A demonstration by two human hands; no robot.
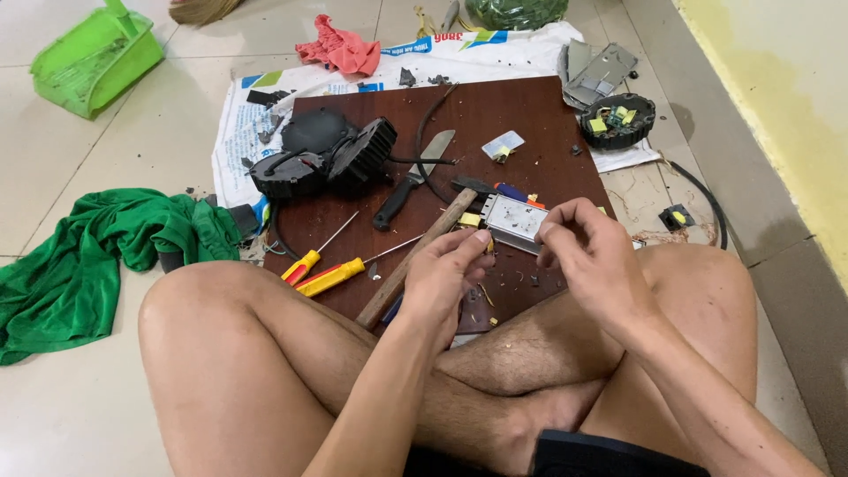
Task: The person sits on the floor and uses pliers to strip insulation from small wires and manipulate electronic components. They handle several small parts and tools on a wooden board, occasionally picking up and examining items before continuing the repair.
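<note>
I sit cross-legged on the floor over a dark brown wooden board (521,115). My left hand (446,274) and my right hand (587,252) together hold a small silver metal circuit module (515,221) with yellow parts at its left end. My left fingers pinch its left end; my right fingers grip its right side. Just under my left hand lies a hammer (415,256) with a wooden handle. Two yellow-handled screwdrivers (329,276) lie to the left of it.
A black-handled knife (408,184) and a broken black plastic housing (322,155) lie on the board. A black round tray with small parts (618,119), a grey casing (599,72), a green cloth (97,256), a red rag (340,49) and a green dustpan (93,57) lie around.
</note>
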